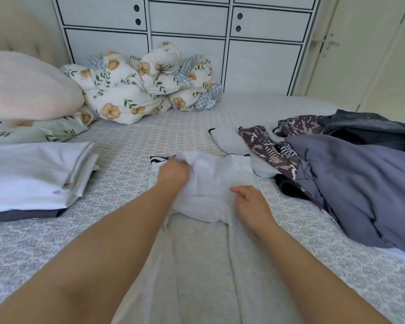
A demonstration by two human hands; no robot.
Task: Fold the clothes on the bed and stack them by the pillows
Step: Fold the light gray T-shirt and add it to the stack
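- White folded pieces [33, 174] lie stacked at nine o'clock, just below the pillows [26, 90], so your finished pile is already in its place.
- Your left hand [173, 171] bunches the white garment [211, 183] at centre, fingers clenched in its cloth, probably to carry a fold over.
- Your right hand [250, 204] rests on it, fingers relaxed, pinning it flat.
- At three o'clock the unfolded heap [351, 174] waits within reach.
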